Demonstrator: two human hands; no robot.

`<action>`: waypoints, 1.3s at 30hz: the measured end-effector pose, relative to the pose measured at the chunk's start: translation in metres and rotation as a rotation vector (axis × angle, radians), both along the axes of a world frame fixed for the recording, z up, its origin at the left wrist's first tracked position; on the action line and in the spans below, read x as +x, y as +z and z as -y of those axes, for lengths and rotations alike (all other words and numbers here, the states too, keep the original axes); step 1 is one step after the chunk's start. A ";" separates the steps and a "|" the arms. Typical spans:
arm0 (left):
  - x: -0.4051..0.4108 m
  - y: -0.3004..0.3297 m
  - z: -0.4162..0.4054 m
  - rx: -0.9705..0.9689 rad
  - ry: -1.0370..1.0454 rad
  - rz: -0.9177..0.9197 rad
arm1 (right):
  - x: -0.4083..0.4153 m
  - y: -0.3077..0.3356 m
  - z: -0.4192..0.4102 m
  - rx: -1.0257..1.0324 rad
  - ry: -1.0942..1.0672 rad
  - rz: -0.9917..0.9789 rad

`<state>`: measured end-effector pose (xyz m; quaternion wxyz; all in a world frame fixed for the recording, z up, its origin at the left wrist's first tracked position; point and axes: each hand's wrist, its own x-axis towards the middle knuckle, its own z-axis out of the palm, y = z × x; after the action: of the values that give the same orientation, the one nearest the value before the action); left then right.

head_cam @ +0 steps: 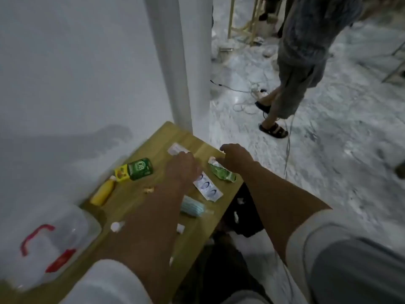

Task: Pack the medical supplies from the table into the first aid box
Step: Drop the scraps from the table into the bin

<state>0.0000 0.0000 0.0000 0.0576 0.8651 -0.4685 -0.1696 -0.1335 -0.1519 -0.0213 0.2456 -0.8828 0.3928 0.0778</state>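
Note:
A small wooden table [131, 207] holds the supplies. A clear first aid box [72, 231] with red handle and latch stands at its near left end, lid closed. My left hand [182, 166] hovers palm down over the far middle, beside a white packet [175, 148]; whether it grips anything is hidden. My right hand [235, 157] reaches to the far right edge, fingers at the cap end of a crumpled green tube [222, 172]. Between the arms lie a white blister strip [208, 189] and folded blue face masks [192, 208]. A green box [140, 167] and yellow bottle [103, 193] lie at the left.
A white wall and white pillar [173, 62] stand behind the table. A person in shorts and sandals [293, 69] stands on the marbled floor to the right, with cables [245, 99] trailing there. A black bag [243, 213] sits under the table's right edge. Small white items dot the tabletop.

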 end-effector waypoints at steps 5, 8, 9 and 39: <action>-0.007 -0.079 0.020 0.169 0.078 -0.181 | 0.008 -0.072 0.004 0.100 -0.087 -0.125; -0.009 -0.099 0.028 0.155 0.092 -0.173 | 0.009 -0.090 0.008 0.129 -0.107 -0.104; -0.009 -0.103 0.031 0.129 0.115 -0.215 | 0.006 -0.093 0.010 0.177 -0.143 -0.081; -0.123 -0.041 0.153 -0.112 -0.113 -0.180 | -0.144 -0.050 0.058 0.242 -0.456 -0.034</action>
<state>-0.1232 -0.1526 -0.0411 0.1380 0.8141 -0.5180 -0.2233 -0.2775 -0.2102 -0.0714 0.3539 -0.7341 0.5737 0.0816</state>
